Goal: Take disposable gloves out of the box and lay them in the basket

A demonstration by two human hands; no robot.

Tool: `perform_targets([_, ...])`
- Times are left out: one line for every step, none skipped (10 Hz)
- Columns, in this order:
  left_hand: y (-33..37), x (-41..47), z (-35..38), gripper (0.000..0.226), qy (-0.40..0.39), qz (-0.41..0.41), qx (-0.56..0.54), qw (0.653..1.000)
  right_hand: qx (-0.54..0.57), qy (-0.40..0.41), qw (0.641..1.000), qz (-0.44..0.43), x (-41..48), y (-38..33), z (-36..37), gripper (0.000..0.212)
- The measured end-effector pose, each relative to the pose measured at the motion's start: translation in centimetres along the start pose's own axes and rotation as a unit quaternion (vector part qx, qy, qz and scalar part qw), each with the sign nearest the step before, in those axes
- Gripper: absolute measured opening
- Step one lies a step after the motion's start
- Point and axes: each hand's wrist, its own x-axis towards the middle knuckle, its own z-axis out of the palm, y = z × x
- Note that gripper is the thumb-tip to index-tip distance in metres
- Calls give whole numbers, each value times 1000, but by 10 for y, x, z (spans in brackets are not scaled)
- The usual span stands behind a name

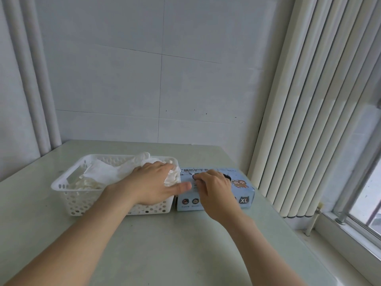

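Observation:
A white perforated basket stands on the table and holds a heap of white disposable gloves. Right beside it lies a light blue glove box marked XL, with a dark opening on top. My left hand lies over the basket's right end, its fingers on a crumpled white glove, thumb stretched toward the box. My right hand is on top of the box, fingertips curled at the opening, pinching a bit of white glove there. The hand hides most of the opening.
The pale green table runs to a grey tiled wall behind. White vertical blinds and a window sill stand to the right of the box. White pipes rise at the back left.

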Motion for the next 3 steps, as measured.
perform_targets([-2, 3, 1, 95, 67, 1, -80, 995, 18, 50, 999, -3, -1, -7, 3, 28])
perform_targets([-7, 6, 2, 51, 234, 10, -195, 952, 101, 119, 988, -17, 0, -28, 1, 23])
perform_targets([-2, -2, 2, 25, 343, -44, -356, 868, 264, 140, 953, 52, -1, -55, -10, 21])
